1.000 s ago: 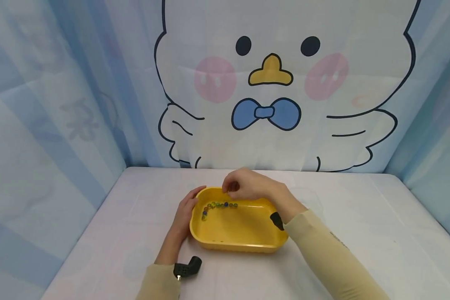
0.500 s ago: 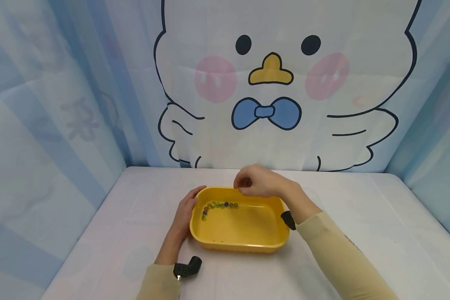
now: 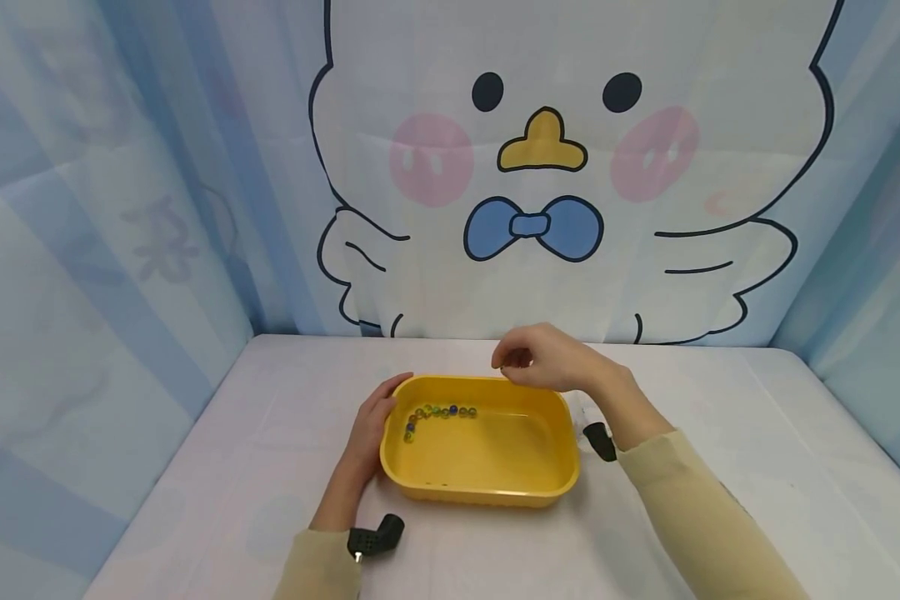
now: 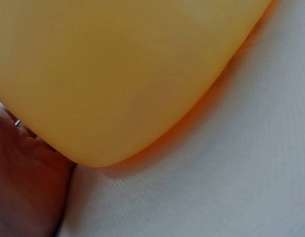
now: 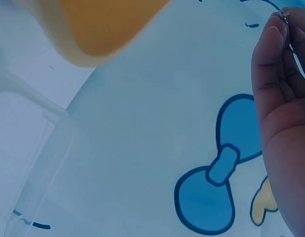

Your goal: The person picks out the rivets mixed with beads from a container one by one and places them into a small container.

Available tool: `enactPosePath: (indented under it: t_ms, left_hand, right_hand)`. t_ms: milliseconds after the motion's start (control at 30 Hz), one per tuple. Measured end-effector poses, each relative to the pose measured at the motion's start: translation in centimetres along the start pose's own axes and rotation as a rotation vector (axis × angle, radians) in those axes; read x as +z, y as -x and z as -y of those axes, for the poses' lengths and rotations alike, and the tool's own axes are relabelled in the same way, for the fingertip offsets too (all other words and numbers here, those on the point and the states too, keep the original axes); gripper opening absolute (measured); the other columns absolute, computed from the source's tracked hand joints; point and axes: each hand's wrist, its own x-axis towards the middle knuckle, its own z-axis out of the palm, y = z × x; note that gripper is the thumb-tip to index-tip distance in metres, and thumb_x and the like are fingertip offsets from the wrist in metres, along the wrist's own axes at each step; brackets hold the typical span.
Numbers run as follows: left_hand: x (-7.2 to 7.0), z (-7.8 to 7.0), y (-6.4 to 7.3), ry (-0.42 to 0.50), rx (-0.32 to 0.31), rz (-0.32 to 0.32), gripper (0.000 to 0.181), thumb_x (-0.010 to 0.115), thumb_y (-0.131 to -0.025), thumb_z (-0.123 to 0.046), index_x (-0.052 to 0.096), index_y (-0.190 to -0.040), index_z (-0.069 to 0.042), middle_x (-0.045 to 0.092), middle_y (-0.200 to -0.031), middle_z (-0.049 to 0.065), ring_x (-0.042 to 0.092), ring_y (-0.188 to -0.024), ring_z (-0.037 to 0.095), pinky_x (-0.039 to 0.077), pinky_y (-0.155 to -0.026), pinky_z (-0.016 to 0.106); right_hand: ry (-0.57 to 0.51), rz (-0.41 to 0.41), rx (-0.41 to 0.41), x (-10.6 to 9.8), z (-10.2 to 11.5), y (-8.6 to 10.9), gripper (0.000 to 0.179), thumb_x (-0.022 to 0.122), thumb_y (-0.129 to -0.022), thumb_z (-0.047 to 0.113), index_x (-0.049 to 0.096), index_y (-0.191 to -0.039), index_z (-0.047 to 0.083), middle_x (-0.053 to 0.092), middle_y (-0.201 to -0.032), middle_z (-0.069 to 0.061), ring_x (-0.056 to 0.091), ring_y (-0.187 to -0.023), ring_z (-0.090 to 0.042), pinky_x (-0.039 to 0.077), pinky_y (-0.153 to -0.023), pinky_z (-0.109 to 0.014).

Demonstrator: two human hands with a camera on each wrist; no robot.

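A yellow plastic tray (image 3: 487, 483) sits on the table, with several glass marbles (image 3: 437, 410) lined up along its far and left inner edges. My left hand (image 3: 367, 425) holds the tray's left side near the far corner; in the left wrist view, the palm (image 4: 28, 182) lies beside the tray's outer wall (image 4: 108, 98). Beyond the tray's far right rim, my right hand (image 3: 551, 358) is raised, thumb and fingertips together. In the right wrist view the hand (image 5: 285, 108) pinches a tiny shiny thing (image 5: 283, 17), which looks like a marble, mostly covered by the fingertips.
A clear plastic container (image 5: 43, 143) stands right of the tray, largely hidden behind the right wrist in the head view. White cloth (image 3: 217, 500) covers the table. A printed cartoon curtain (image 3: 540, 292) hangs at the table's far edge.
My right hand has moved right, from above the tray's far rim toward its far right corner, fingertips still pinched. The left hand, tray and lined-up marbles have stayed in place.
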Motion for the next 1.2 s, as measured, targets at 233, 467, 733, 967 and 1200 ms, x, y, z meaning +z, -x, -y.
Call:
enactPosePath:
  t_ms: [233,467,733,967,1200]
  left_hand:
    - [0.0,0.0,0.0,0.001,-0.008,-0.006,0.049,0.033,-0.101,-0.015,0.052,-0.147,-0.014,0.048,-0.151,0.004,0.042,-0.139,0.022,0.028,-0.118,0.044]
    - [0.0,0.0,-0.1,0.005,-0.008,-0.012,0.049,0.033,-0.101,-0.015,0.052,-0.147,-0.013,0.048,-0.151,0.004,0.041,-0.139,0.022,0.028,-0.118,0.043]
    - [0.1,0.0,-0.1,-0.009,-0.006,-0.012,0.049,0.032,-0.102,-0.015,0.051,-0.147,-0.013,0.048,-0.151,0.005,0.042,-0.139,0.022,0.028,-0.118,0.043]
    - [0.0,0.1,0.0,-0.004,-0.01,-0.008,0.049,0.032,-0.102,-0.015,0.05,-0.148,-0.013,0.048,-0.151,0.005,0.043,-0.138,0.023,0.029,-0.117,0.043]
    - [0.1,0.1,0.0,0.001,-0.003,-0.003,0.049,0.032,-0.103,-0.015,0.048,-0.149,-0.01,0.047,-0.152,0.005,0.042,-0.139,0.023,0.029,-0.117,0.044]
  right_hand:
    - [-0.013,-0.053,0.002,-0.6,-1.0,1.0,0.014,0.067,-0.09,0.001,0.072,-0.101,0.008,0.066,-0.093,-0.001,0.059,-0.082,-0.019,0.056,-0.076,-0.03]
    - [-0.021,-0.103,0.016,-0.8,-2.4,2.3,0.014,0.065,-0.091,-0.001,0.072,-0.101,0.007,0.068,-0.098,-0.001,0.06,-0.084,-0.019,0.057,-0.078,-0.031]
    - [-0.019,-0.136,0.08,-0.6,-3.8,4.0,0.012,0.067,-0.092,0.003,0.071,-0.103,0.005,0.066,-0.095,0.0,0.057,-0.084,-0.019,0.055,-0.077,-0.031]
    - [-0.023,-0.165,0.129,0.0,-4.9,5.3,0.011,0.068,-0.091,0.004,0.071,-0.101,0.007,0.065,-0.092,0.001,0.057,-0.082,-0.02,0.054,-0.075,-0.029]
    - [-0.024,-0.195,0.14,0.3,-5.9,6.2,0.011,0.068,-0.09,0.002,0.071,-0.1,0.006,0.065,-0.092,0.0,0.057,-0.081,-0.02,0.054,-0.073,-0.028]
